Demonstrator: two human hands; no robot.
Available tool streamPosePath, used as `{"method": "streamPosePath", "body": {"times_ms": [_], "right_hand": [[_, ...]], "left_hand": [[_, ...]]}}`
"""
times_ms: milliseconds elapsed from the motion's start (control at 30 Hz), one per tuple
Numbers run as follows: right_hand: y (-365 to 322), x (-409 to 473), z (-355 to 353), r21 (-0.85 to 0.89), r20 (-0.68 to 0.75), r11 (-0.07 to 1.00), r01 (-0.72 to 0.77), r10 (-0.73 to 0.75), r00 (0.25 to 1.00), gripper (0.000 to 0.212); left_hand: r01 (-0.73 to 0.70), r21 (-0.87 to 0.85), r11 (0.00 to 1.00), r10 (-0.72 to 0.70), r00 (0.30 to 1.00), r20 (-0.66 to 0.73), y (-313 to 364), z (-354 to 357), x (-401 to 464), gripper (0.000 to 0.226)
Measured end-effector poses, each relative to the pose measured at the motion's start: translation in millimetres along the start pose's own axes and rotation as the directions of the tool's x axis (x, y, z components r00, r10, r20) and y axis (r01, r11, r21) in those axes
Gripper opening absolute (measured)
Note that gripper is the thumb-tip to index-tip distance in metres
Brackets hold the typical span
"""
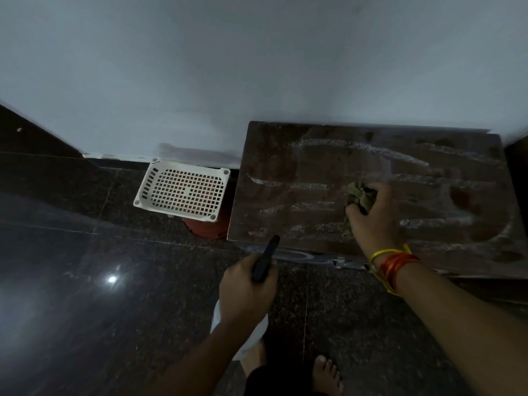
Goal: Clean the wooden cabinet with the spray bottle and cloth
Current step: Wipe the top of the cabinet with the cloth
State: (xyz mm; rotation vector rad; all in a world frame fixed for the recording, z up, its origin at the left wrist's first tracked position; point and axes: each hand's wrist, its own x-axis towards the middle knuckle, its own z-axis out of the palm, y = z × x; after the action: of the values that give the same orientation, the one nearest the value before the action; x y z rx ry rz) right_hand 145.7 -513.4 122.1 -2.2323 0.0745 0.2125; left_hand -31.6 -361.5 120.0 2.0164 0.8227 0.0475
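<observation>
The wooden cabinet (pixel 285 172) stands against the white wall at the right, seen from above; its dark brown top carries pale wet streaks. My right hand (pixel 371 218) presses a crumpled greenish cloth (pixel 360 195) onto the middle of that top. My left hand (pixel 245 292) hangs over the floor in front of the cabinet's left corner, gripping the spray bottle (pixel 264 261) by its black head, nozzle pointing up toward the cabinet edge. The bottle's white body shows below my hand.
A white perforated plastic basket (pixel 148 181) rests on a reddish-brown pot (pixel 205 228) just left of the cabinet. Dark glossy floor tiles (pixel 85 281) stretch left and forward. My bare foot (pixel 327 375) is at the bottom.
</observation>
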Motion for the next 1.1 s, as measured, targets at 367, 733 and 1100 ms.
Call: {"method": "streamPosePath", "body": {"times_ms": [367,733,1100], "right_hand": [[27,-30,91,-0.458,0.111,0.879,0.134,-0.093,0.99,0.053],[-14,-73,198,-0.514,0.209,0.752,0.413,-0.356,0.911,0.049],[22,-46,149,-0.613,0.012,0.772,0.169,-0.205,0.979,0.043]], "left_hand": [[0.002,-0.189,0.982,-0.026,0.992,-0.127,-29,-29,53,0.03],[0.032,-0.202,0.979,-0.061,0.988,-0.141,-50,-62,90,0.018],[0.057,-0.245,0.968,-0.093,0.986,-0.137,-46,-69,111,0.028]]}}
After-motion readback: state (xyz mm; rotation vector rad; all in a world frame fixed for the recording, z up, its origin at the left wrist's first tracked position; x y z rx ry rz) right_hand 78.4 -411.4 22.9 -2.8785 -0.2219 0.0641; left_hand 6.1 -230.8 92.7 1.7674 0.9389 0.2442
